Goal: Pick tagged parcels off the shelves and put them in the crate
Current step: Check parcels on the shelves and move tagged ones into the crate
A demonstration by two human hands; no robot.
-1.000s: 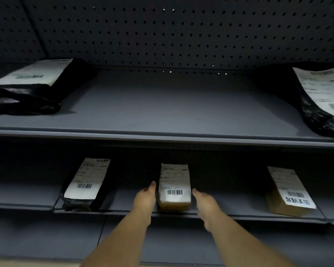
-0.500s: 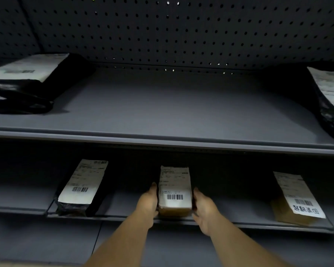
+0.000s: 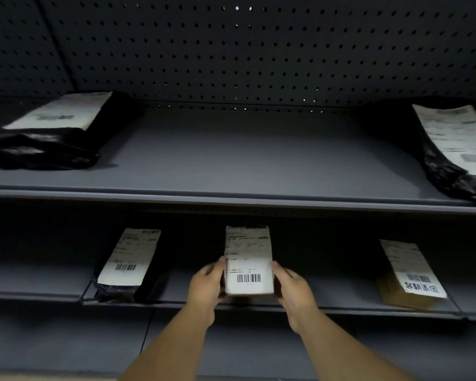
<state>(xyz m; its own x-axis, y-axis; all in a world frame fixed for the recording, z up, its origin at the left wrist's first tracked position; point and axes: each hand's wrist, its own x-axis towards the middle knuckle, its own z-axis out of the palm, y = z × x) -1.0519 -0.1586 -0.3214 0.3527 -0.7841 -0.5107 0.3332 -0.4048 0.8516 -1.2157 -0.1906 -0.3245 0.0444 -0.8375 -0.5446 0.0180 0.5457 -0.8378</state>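
- On the far left of the upper grey metal shelf I see a black plastic mailer bag with a white label lying flat; its print is too blurred for me to read.
- Below it, on the lower grey metal shelf, a slim black plastic-wrapped parcel with a white barcode label lies near the front lip, well apart from the hands.
- My left hand is clamped against the left edge of the small brown cardboard parcel with a white barcode label, the thumb on top at the label's edge and the fingers curled underneath.
- That parcel sits in the middle of the lower shelf's opening, held between both hands with its label tilted up toward the camera; I cannot tell whether its near end touches the shelf.
- My right hand grips the parcel's right edge in the same way, thumb against the label side.
- Further right on the lower shelf lies a brown cardboard parcel with a white label bearing handwritten black characters, well apart from the hands.
- On the far right of the upper shelf, a second black plastic mailer bag with a long white label runs out of the view.
- Behind everything stands the dark perforated metal back panel.
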